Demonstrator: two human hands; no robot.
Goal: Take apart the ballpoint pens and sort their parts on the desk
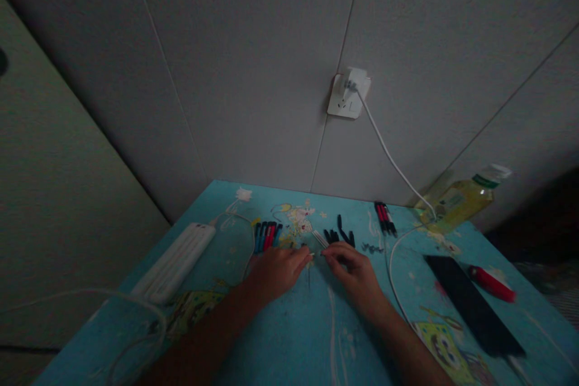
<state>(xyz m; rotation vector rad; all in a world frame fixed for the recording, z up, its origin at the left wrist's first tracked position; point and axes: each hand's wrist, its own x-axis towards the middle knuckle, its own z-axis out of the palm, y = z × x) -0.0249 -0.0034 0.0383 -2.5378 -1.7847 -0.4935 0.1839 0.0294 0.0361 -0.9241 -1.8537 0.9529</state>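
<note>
My left hand (277,270) is closed at the middle of the table, with a thin pale tip showing at its fingertips. Facing it, my right hand (355,268) pinches a small dark piece too tiny to name. The fingertips of both hands are a short gap apart. Beyond my right fingers lie thin white pen refills (319,237) and several black pen parts (339,234). A row of blue and red pen barrels (268,237) lies just past my left hand. Small dark pieces (371,248) are to the right of my right hand.
Finished-looking black-and-red pens (385,218) lie at the back right. A white power strip (176,262) is on the left. To the right are a dark flat slab (473,304), a red object (492,283) and a yellow-liquid bottle (461,202). A white cable (392,160) hangs from the wall socket.
</note>
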